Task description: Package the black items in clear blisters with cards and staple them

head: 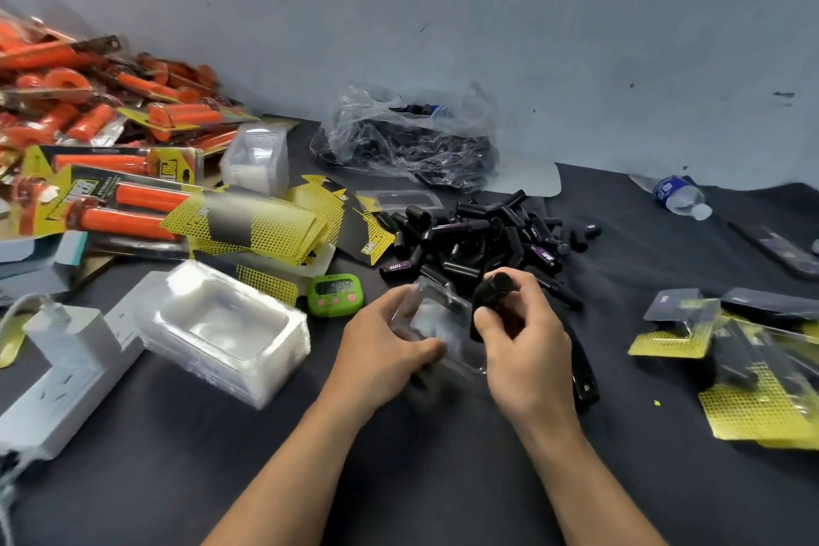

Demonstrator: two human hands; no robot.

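At centre frame, the right hand [527, 355] pinched a black item [492, 295] (apparently near upright) just right of the clear blister [438, 319]. The left hand [381, 350] gripped that blister.

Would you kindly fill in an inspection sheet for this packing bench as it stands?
Surface: dark cloth table, crowded at back and sides.
Job's things: black item pile, blister stack, yellow cards, finished packs at right; black tool beside the right hand, probably the stapler.
Clutter: orange packaged tools, green timer, water bottle, plastic bag of dark items.
Grippers: left hand holds a clear blister; right hand holds a black item above it.
Cables: white power strip with charger plugged in; white cable at left edge.
Surroundings: grey wall, scuffed.
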